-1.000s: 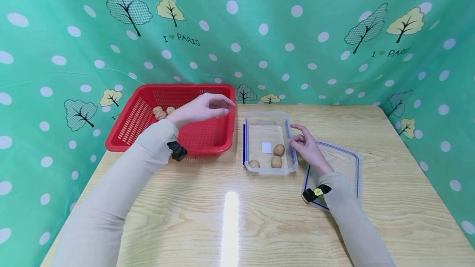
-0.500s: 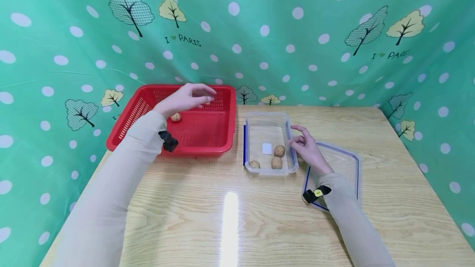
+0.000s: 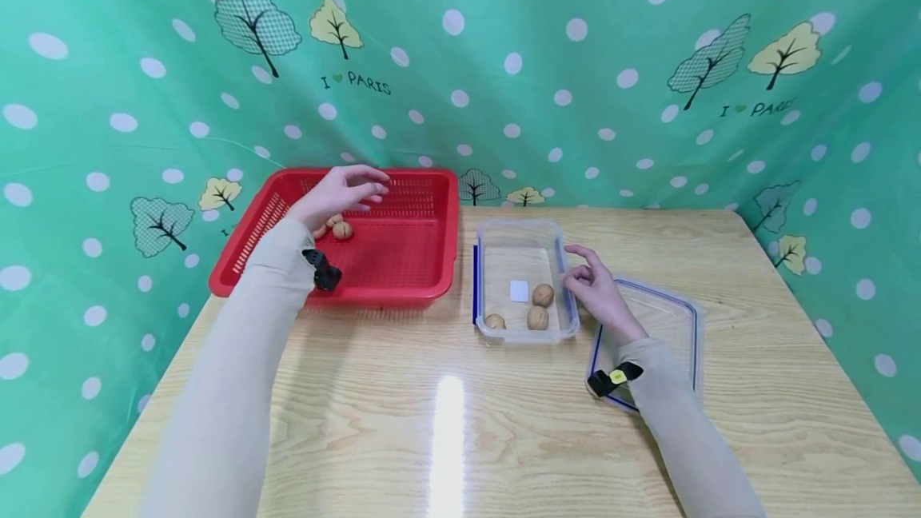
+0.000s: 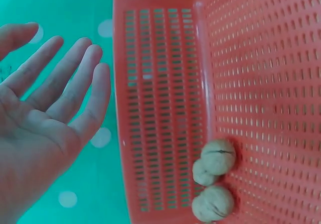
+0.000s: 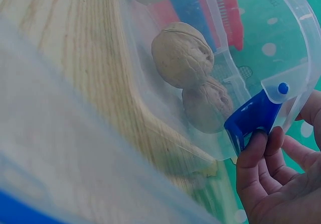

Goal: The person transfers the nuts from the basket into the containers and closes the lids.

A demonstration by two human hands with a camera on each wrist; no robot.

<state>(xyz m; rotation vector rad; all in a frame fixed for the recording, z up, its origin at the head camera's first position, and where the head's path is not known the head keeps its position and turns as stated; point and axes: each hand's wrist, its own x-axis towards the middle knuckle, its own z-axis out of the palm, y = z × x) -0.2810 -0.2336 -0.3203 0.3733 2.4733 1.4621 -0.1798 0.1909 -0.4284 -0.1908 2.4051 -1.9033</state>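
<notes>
"Where are the walnuts [image 3: 538, 318]?"

"Three at the near end of the clear box [image 3: 514, 336], others in the red basket [image 3: 388, 292] to its left."

"What could go wrong?"

"The box might skid if the right hand [image 3: 600, 298] tugs; a loose grip could drop walnuts."

"And the hands?"

"Right hand curled, holding the box by its blue clip [image 5: 255, 114]; left hand [image 3: 340, 193] empty, fingers apart, above the basket."

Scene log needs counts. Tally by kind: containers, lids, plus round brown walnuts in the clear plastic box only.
Red perforated plastic basket: 1
Clear plastic box: 1
Clear blue-edged plastic lid: 1
Round brown walnuts in the box: 3
Total: 6
</notes>
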